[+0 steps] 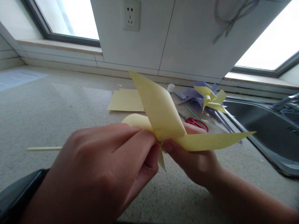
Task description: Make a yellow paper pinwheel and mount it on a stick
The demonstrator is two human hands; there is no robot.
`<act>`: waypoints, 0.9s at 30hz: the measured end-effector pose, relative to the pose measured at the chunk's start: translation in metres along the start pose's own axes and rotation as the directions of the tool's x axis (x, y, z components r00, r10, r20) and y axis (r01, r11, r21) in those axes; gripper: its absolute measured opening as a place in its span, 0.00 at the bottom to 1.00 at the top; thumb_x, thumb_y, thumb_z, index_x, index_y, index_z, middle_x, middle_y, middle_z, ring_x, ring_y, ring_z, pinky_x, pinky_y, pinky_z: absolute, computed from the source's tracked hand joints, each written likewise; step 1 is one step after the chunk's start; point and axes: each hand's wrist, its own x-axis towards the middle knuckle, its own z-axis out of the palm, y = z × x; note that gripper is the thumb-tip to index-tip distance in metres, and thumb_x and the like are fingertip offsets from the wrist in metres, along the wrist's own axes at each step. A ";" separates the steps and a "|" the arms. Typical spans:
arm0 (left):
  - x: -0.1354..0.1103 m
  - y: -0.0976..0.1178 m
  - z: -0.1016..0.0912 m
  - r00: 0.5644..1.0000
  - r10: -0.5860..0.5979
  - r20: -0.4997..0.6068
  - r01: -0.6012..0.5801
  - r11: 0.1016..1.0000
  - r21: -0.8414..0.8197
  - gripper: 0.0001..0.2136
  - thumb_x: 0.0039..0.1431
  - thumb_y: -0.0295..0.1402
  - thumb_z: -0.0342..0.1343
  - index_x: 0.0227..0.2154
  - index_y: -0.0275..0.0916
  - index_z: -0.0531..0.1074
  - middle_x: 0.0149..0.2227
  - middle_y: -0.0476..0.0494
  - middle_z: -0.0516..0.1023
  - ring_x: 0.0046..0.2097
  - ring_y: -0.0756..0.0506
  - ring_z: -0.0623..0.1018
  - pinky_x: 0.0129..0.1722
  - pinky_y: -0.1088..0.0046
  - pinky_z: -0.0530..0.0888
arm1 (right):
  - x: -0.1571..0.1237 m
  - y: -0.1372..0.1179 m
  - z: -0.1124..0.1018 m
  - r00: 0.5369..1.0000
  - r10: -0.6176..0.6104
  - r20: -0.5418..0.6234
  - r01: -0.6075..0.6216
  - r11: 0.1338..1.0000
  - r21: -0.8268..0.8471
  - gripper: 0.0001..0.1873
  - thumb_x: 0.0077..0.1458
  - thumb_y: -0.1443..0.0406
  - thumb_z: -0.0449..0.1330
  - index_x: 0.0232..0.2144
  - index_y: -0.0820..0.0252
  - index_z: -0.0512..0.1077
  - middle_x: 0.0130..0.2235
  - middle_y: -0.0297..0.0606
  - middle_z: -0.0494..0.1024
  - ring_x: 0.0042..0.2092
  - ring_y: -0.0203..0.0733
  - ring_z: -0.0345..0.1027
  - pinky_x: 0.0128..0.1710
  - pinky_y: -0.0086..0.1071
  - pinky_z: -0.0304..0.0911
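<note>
I hold a yellow paper pinwheel above the counter, its curled blades gathered at the centre. My left hand pinches that centre from the left, fingers closed. My right hand grips it from the right and below, thumb pressed at the centre under one flat blade that sticks out to the right. A thin pale stick shows to the left of my left hand; its near end is hidden behind the hand.
On the speckled counter lie a yellow paper sheet, red-handled scissors, a finished yellow pinwheel on purple paper, and a glue stick. A dark sink is at the right. A wall socket sits above.
</note>
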 end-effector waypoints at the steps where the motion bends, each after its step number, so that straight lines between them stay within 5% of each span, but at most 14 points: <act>1: 0.000 0.001 0.000 1.000 -0.006 0.002 0.006 1.000 -0.004 0.08 0.68 0.38 0.50 0.41 0.48 0.74 0.37 0.51 0.83 0.32 0.45 0.79 0.25 0.65 0.67 | 0.000 0.000 0.000 1.000 0.000 0.003 0.000 1.000 -0.004 0.07 0.59 0.68 0.63 0.39 0.50 0.77 0.34 0.32 0.79 0.30 0.35 0.69 0.27 0.26 0.68; 27: 0.000 0.001 -0.005 0.999 0.017 0.047 -0.014 0.998 -0.055 0.11 0.71 0.38 0.46 0.45 0.48 0.74 0.43 0.48 0.82 0.35 0.45 0.81 0.25 0.66 0.71 | 0.004 -0.012 -0.009 0.991 -0.107 0.083 0.122 0.973 -0.196 0.06 0.60 0.69 0.61 0.33 0.52 0.75 0.33 0.32 0.78 0.30 0.36 0.69 0.26 0.29 0.65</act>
